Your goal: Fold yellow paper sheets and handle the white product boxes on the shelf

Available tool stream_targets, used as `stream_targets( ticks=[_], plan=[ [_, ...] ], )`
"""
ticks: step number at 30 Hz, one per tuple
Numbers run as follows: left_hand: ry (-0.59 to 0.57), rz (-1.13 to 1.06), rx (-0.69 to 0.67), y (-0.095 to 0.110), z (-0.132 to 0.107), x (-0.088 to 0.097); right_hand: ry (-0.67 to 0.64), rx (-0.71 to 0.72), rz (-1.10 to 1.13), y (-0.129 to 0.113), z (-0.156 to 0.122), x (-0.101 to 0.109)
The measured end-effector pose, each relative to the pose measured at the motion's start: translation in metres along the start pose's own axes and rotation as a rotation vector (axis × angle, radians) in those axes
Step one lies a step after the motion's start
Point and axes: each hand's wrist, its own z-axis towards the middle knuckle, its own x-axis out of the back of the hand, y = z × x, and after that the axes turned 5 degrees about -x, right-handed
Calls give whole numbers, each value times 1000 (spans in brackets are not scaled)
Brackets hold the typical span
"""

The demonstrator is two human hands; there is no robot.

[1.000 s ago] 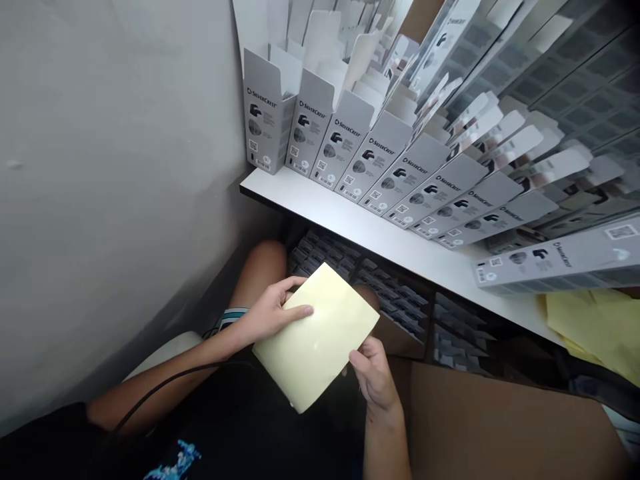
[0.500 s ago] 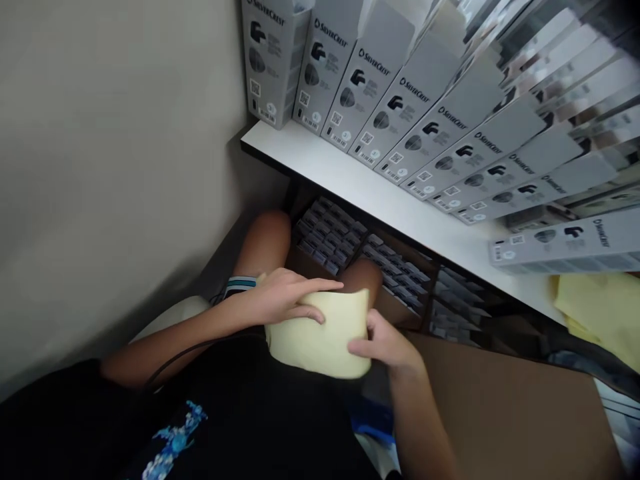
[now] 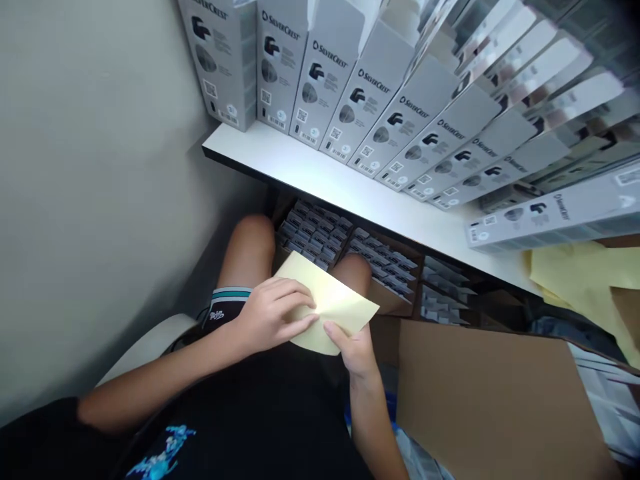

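Observation:
A pale yellow sheet (image 3: 327,293), paper-like, is held over my lap with one corner pointing up and another pointing right. My left hand (image 3: 277,310) grips its left side, the fingers and thumb pinched together near the middle of the sheet. From below right, my right hand (image 3: 356,350) holds the lower edge, thumb on top and the other fingers hidden underneath. The two thumbs are close together, and the sheet puckers slightly between them. More yellow sheets (image 3: 575,270) lie at the right end of the white table.
Tall grey SilverCrest boxes (image 3: 330,87) stand in a row on the white table (image 3: 300,157), and one box (image 3: 550,212) lies on its side. Beneath it are cartons packed with small boxes (image 3: 315,230). A cardboard flap (image 3: 490,393) rises at my right; a wall (image 3: 100,167) is at left.
The yellow sheet was curved and wide between my hands; now it is turned, flatter and held near its middle. My hands have come closer together. The view has shifted right.

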Motion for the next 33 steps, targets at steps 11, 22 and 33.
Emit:
stream_targets(
  ticks=[11,22,33],
  plan=[
    [-103,-52,-12,-2,0,0,-19,80,-354,-16,-13,-2],
    [-137,-201,147,-1,-1,0,-56,35,-360,-15,-14,-1],
    [219,-452,462,-8,5,5,62,202,-286,-27,1,50]
  ],
)
